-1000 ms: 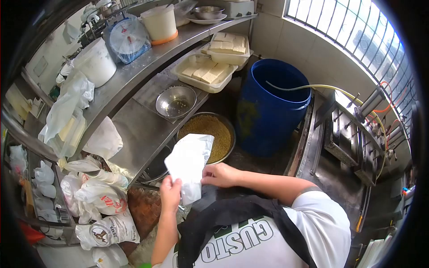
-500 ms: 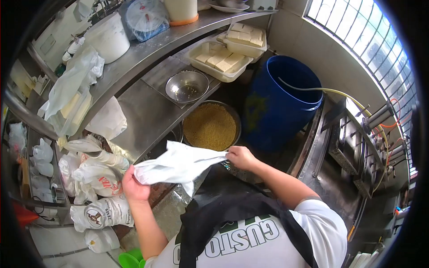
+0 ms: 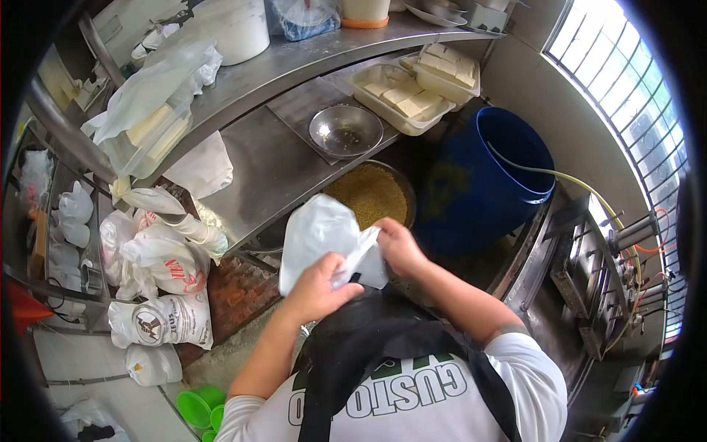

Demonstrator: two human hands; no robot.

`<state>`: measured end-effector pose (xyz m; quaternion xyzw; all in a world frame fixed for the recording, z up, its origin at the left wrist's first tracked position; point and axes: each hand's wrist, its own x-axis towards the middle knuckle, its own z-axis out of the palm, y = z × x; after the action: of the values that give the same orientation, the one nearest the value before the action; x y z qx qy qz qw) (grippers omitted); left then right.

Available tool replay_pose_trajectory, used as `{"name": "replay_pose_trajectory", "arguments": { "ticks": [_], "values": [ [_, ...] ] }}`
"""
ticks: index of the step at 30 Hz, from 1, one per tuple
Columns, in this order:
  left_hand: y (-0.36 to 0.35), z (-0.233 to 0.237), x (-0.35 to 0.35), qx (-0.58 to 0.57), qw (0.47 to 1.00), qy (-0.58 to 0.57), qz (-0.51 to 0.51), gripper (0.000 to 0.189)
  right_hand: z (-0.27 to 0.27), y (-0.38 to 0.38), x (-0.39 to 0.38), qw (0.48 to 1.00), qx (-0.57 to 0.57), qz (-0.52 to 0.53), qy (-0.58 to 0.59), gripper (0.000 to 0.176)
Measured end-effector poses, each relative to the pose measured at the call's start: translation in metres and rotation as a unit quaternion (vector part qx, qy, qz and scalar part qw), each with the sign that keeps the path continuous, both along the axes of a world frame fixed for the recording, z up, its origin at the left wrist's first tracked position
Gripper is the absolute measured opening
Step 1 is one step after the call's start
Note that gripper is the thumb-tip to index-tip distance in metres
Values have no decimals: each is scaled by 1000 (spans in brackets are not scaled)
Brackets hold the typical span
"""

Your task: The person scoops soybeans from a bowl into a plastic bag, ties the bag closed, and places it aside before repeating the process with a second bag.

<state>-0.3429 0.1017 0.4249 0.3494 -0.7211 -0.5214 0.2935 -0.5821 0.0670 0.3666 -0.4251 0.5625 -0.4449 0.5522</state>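
Note:
A white plastic bag (image 3: 318,232) is held in front of my apron, its body puffed out toward the counter. My left hand (image 3: 318,293) grips its near side, thumb on top. On the right, my right hand (image 3: 400,249) pinches a gathered edge of the same bag. Behind the bag, low down, stands a wide basin with yellow grains (image 3: 372,195), partly covered from view. Above that basin, a steel bowl (image 3: 328,121) with a few bits inside sits on the metal counter (image 3: 254,158).
White tubs (image 3: 418,127) of pale blocks stand at the back of the counter. A blue barrel (image 3: 464,191) with a hose is to the right, near metal machinery (image 3: 578,258). Filled sacks (image 3: 162,320) and green buckets (image 3: 197,405) are at the left.
The bag went from stretched out sideways to bunched and puffed open. My left hand has moved right and up, close to my right hand. The view has shifted slightly.

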Motion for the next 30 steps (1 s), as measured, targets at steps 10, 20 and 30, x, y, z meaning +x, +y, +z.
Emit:
{"name": "replay_pose_trajectory", "arguments": {
  "ticks": [10, 20, 30],
  "values": [
    [-50, -100, 62, 190, 893, 185, 364, 29, -3, -2, -36, 915, -116, 268, 278, 38],
    [-78, -103, 103, -108, 873, -268, 393, 18, -10, -53, -62, 930, 137, 316, -130, 51],
    [-121, -64, 87, 30, 861, -345, 374, 21, -89, -216, -72, 980, 117, 58, -149, 69]
  ]
}}
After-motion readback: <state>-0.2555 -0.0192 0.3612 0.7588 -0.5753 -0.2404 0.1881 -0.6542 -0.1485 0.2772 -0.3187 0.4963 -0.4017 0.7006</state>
